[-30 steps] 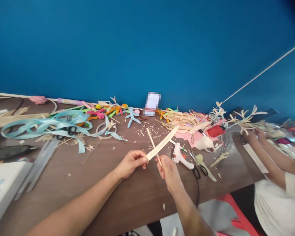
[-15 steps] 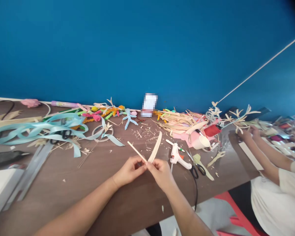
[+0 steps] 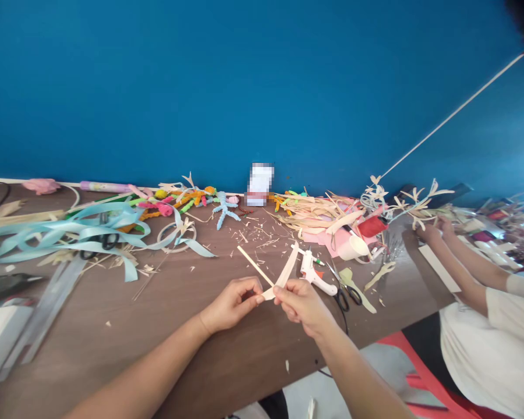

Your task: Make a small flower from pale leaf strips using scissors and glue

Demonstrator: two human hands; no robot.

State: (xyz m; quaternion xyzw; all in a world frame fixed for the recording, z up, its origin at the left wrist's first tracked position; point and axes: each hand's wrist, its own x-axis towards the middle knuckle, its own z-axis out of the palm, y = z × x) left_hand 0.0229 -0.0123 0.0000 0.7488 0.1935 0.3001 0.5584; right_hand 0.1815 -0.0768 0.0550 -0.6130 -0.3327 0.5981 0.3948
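My right hand (image 3: 301, 304) is closed in a pinch on a pale, dried husk-like strip (image 3: 287, 265), whose broad curved end points up and to the right. From the same fingertips a narrow pale strip (image 3: 255, 263) sticks out to the upper left; whether the two are one folded piece, I cannot tell. My left hand (image 3: 233, 304), also closed, pinches a short pale end just left of the right fingertips. Close beyond my right hand lie a white glue gun (image 3: 314, 273) and black-handled scissors (image 3: 347, 291).
Light-blue ribbon (image 3: 113, 224) covers the table's left part, near a dark glue gun (image 3: 9, 285). Dried strips (image 3: 318, 215) and a red spool (image 3: 372, 227) lie at the back right. A co-worker's arms (image 3: 467, 256) reach over the table's right side.
My right hand has shifted right, away from my left, so a short stretch of strip shows between them. The pale strips have moved right with it. The view has turned slightly.
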